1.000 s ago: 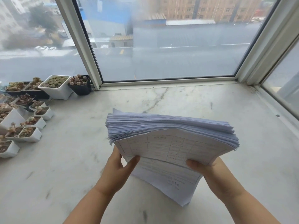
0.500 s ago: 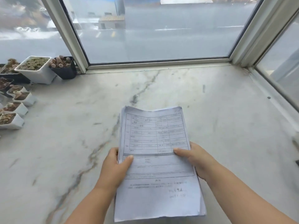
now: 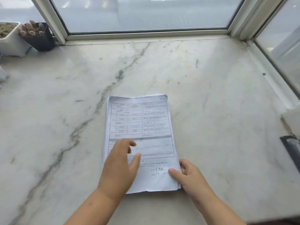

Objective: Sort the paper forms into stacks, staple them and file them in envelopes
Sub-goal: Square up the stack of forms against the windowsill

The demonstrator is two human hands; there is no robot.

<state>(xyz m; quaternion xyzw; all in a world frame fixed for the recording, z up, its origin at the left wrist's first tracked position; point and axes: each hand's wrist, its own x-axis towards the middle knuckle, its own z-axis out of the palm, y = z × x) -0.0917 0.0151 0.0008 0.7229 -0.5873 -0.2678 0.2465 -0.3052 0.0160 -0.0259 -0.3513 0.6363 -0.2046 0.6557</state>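
- The stack of paper forms (image 3: 139,140) lies flat on the marble sill (image 3: 211,103), printed side up, near the front edge and well apart from the window frame (image 3: 146,35)
- The left hand (image 3: 121,164) is spread over the stack's lower left part, fingers loosely extended; it grips nothing, and whether the palm touches the top sheet I cannot tell
- The right hand (image 3: 189,173) holds the stack's lower right corner, thumb on top, fingers curled at the edge
- Far left, a black pot of succulents (image 3: 38,37) stands beside a white pot (image 3: 10,39); a dark object (image 3: 291,149) lies at the right edge
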